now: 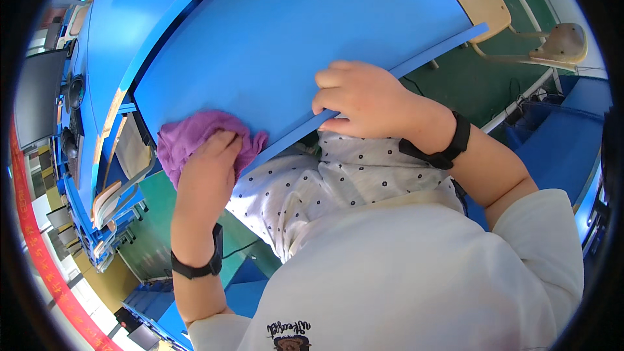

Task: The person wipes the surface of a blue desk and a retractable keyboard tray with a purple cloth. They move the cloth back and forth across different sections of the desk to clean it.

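A crumpled purple cloth [207, 131] lies at the near left corner of a blue desk surface [279, 39]. My left hand [218, 153] is closed on the cloth and presses it against that corner; the fingertips are partly sunk in its folds. Farther right, my right hand [361, 97] grips the desk's raised front edge strip [292, 138], with the fingers curled over the top and the thumb below the strip. Black bands circle both my wrists.
Beyond a dark gap at the left runs another blue desk [107, 45]. Wooden-seated chairs stand near it, and a wooden chair [562, 44] stands at the far right. A monitor [40, 91] is at the far left. Green floor [455, 78] shows beneath the desk's right side.
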